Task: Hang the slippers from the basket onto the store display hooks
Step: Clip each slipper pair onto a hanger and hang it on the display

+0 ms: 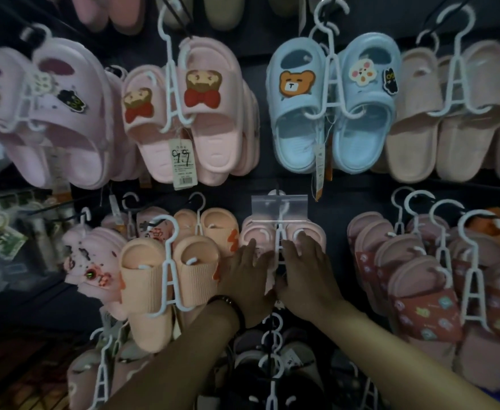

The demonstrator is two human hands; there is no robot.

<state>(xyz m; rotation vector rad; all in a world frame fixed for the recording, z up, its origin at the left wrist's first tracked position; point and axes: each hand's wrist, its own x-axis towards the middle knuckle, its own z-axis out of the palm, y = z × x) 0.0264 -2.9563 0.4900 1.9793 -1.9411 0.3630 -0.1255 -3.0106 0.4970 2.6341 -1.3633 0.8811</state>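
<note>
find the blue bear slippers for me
Head view, upper row right of centre: the blue bear slippers hang between the pink bow-bear slippers and the beige slippers.

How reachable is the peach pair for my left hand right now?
Probably yes. The left hand touches the pink pair, right beside the peach pair, which hangs foremost on its side with nothing across it.

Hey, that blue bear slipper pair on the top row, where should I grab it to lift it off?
Take the white hanger by its ladder-shaped stem, bare between the two blue slippers. Come straight from the front and pinch it from both sides. The bulky slippers flank it and its hook sits on top, so lifting should free it.
</note>
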